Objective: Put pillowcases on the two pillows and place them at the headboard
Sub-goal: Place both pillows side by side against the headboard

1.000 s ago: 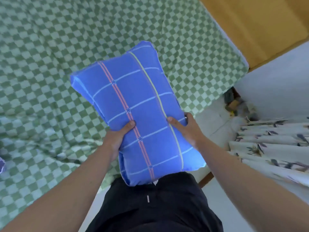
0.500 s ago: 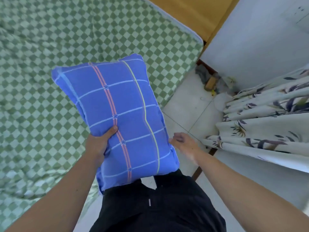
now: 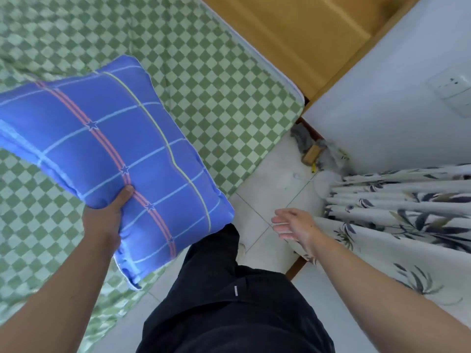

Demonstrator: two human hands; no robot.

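Nearest, the left hand grips the lower edge of the plump blue pillow, thumb on top; its smooth cased rectangle, lined with pink and pale stripes, is held in the air over the green checkered bedsheet. The right hand hangs free over the white tiled floor, fingers loosely spread. Farther right, a pleated leaf-print curtain; farthest, the flat wooden headboard

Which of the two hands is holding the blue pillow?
The left hand grips the blue checked pillow at its lower edge, thumb on top. The right hand hangs open over the floor, apart from the pillow and holding nothing.
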